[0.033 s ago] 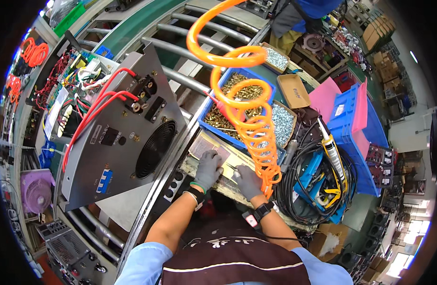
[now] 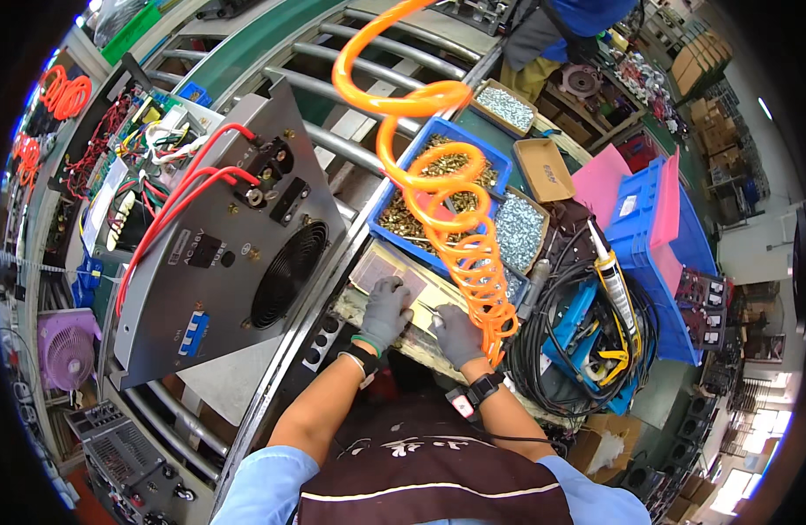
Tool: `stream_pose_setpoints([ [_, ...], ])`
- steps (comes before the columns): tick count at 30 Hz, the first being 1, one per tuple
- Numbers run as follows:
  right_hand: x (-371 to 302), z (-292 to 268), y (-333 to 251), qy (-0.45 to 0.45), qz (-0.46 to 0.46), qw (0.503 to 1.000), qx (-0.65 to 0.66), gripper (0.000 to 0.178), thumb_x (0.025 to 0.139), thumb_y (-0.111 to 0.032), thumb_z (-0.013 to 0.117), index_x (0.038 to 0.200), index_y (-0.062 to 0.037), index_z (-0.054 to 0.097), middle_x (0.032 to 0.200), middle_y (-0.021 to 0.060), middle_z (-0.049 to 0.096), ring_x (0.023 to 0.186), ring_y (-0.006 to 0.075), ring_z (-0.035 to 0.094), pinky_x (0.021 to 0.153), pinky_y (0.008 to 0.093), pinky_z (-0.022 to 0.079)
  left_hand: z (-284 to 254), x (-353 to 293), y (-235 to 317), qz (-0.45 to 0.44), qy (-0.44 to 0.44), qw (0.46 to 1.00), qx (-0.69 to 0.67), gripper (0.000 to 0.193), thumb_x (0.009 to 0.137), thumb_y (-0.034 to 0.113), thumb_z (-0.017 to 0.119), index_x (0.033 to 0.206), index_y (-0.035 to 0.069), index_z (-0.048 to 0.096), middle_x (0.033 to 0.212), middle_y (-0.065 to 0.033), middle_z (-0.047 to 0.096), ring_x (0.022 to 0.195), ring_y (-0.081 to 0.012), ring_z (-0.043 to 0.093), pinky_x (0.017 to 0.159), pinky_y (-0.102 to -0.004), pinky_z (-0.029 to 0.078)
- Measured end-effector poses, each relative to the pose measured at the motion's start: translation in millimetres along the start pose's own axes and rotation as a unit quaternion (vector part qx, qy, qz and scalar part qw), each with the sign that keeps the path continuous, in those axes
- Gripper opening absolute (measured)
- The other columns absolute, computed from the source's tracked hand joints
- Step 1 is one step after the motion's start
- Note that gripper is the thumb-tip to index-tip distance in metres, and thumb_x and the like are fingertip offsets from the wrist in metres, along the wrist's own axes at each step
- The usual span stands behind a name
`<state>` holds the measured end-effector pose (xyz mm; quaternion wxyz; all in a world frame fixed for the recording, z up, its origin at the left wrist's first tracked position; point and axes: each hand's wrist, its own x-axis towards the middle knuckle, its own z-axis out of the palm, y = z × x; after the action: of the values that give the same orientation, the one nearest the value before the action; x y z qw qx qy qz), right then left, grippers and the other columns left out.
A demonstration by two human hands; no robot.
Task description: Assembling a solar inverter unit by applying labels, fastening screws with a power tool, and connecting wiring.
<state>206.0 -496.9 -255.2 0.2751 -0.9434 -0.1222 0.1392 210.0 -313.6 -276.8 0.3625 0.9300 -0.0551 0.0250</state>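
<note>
Gloved in grey, my left hand [image 2: 386, 313] lies with its fingers stretched over a yellowish printed sheet or pad [image 2: 431, 289] at the near edge of the bench. My right hand [image 2: 458, 338], also gloved, is closed at the sheet's right side. A thin, pen-like stick [image 2: 428, 308] pokes out from its fingertips toward the left hand. Most of that stick is hidden in the glove. Just beyond the sheet stands a blue bin [image 2: 392, 234] of brass-coloured screws. A coiled orange air hose [image 2: 477, 271] hangs down beside my right hand.
On rollers to the left stands a grey metal equipment case [image 2: 180, 284] with red cables and a round fan grille. At the right lie a black cable coil [image 2: 543, 385], a caulking gun [image 2: 617, 293] and a blue crate [image 2: 635, 227]. Cartons of silvery screws [image 2: 518, 229] sit behind.
The orange hose's upper loops have swung slightly to the left. Both hands keep their places on the sheet.
</note>
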Motion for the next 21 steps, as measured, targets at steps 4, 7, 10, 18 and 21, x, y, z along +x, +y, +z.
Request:
stream_pose_setpoints([
  [4,10,0,-8,-0.029,0.051,0.998,-0.039,0.022,0.085,-0.022,0.056,0.1,-0.0068,0.06,0.091,0.0156,0.061,0.088,0.035,0.058,0.077,0.0437,0.046,-1,6,4,-0.013,-0.018,1.0,0.016,0.035,0.061,0.015,0.076,0.091,0.006,0.06,0.105,-0.0127,0.051,0.104,-0.0332,0.047,0.09,-0.0403,0.041],
  [7,14,-1,-13,-0.003,0.005,0.998,-0.069,0.021,0.085,-0.022,0.056,0.099,-0.0061,0.059,0.091,0.0149,0.061,0.087,0.035,0.058,0.077,0.0435,0.046,-7,12,8,-0.01,-0.044,0.999,0.015,0.032,0.061,0.014,0.075,0.088,0.006,0.061,0.102,-0.0133,0.052,0.103,-0.033,0.048,0.088,-0.0412,0.042],
  [10,12,0,-11,-0.001,0.003,1.0,0.022,0.021,0.086,-0.022,0.056,0.097,-0.0054,0.059,0.09,0.0149,0.06,0.086,0.034,0.058,0.078,0.0426,0.045,2,21,4,-0.014,-0.046,0.998,0.041,0.027,0.061,0.014,0.074,0.084,0.005,0.062,0.099,-0.0135,0.054,0.104,-0.0336,0.047,0.086,-0.0414,0.043],
  [18,-3,45,49,0.013,-0.003,0.996,-0.084,0.029,0.09,-0.026,0.05,0.108,-0.0059,0.059,0.107,0.0166,0.062,0.103,0.0352,0.056,0.089,0.0435,0.043,-17,28,-25,-0.113,0.041,0.988,-0.095,0.013,0.063,0.01,0.068,0.073,0.003,0.063,0.086,-0.015,0.059,0.088,-0.0327,0.056,0.078,-0.0416,0.046],
  [21,-6,45,51,0.036,0.028,0.999,-0.031,0.03,0.088,-0.027,0.052,0.108,-0.0055,0.059,0.107,0.0164,0.062,0.103,0.0339,0.056,0.09,0.0445,0.043,-74,14,-6,-0.168,0.101,0.969,-0.153,0.012,0.067,0.011,0.066,0.075,0.003,0.061,0.081,-0.014,0.059,0.081,-0.0313,0.058,0.073,-0.0415,0.045],
])
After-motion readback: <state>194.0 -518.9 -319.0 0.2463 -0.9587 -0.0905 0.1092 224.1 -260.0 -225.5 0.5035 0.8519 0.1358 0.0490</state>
